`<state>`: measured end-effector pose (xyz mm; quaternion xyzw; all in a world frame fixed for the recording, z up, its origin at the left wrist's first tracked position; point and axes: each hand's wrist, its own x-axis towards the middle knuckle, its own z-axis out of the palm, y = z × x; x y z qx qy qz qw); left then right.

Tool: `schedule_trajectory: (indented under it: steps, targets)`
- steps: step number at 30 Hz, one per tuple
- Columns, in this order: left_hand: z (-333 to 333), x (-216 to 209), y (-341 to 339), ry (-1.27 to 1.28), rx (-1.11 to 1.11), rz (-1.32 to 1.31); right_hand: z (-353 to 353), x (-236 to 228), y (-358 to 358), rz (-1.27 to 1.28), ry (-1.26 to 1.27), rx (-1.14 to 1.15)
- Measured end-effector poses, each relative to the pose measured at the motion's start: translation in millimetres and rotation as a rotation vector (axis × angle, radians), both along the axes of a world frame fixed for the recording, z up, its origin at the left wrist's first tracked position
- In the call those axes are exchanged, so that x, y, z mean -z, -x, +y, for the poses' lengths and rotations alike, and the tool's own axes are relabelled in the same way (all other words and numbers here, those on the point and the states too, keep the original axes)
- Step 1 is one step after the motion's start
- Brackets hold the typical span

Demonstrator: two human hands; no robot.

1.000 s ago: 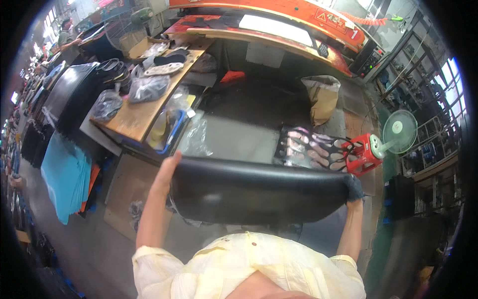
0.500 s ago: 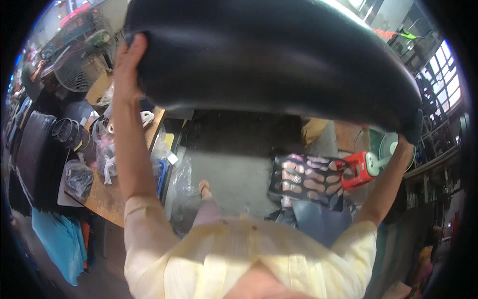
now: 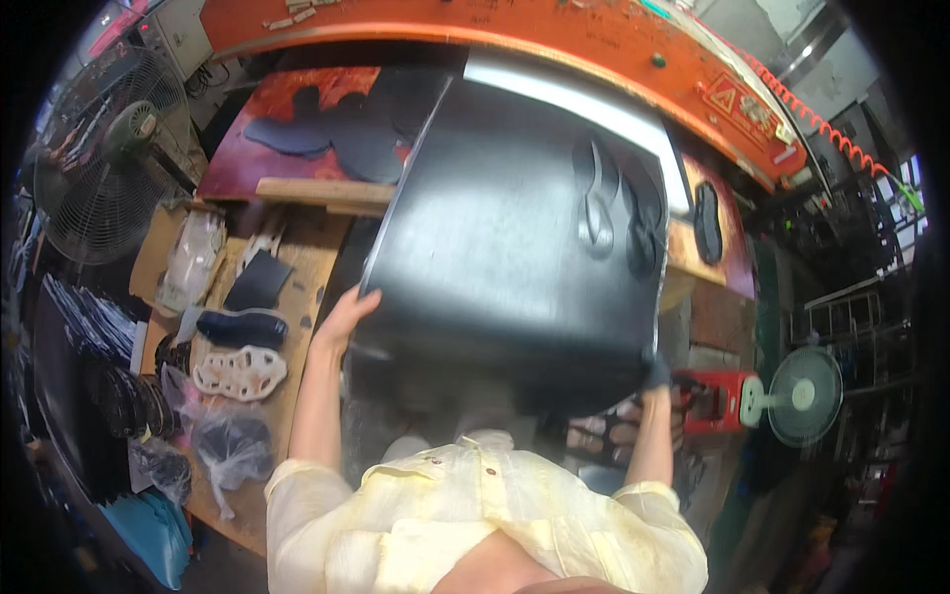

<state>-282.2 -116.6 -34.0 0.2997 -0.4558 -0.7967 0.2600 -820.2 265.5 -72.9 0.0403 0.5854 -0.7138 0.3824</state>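
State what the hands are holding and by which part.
Both hold one large black sheet: the left hand grips its near left edge, the right hand its near right corner.

A large sheet [image 3: 515, 247] lies across the middle, reaching the far machine [image 3: 554, 40]. The left hand [image 3: 341, 317] grips its near left edge, the right hand [image 3: 653, 374] its near right corner. Left of it a workbench [image 3: 297, 267] carries a sole [image 3: 240, 327] and a cut-out piece [image 3: 237, 372]. One fan [image 3: 99, 158] stands far left, another [image 3: 802, 396] near right.
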Motion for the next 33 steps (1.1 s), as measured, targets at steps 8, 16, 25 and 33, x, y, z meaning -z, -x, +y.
schedule_trajectory:
  steps: [8,16,25,33]
  targets:
    - [-25.5,-46.5,40.2,-0.127,-0.111,0.220,-46.9,-93.9,5.4,0.244,-0.109,-0.031]
    - [-154.5,-93.5,152.8,0.035,-0.199,0.108,-181.2,-181.2,132.3,0.555,-0.179,-0.003]
    - [-192.6,-79.7,182.2,-0.001,-0.255,-0.060,-219.7,-149.4,149.8,0.286,-0.156,-0.053]
    - [-336.7,-117.0,315.8,0.207,-0.418,-0.047,-368.1,-137.0,363.6,0.303,-0.033,-0.009]
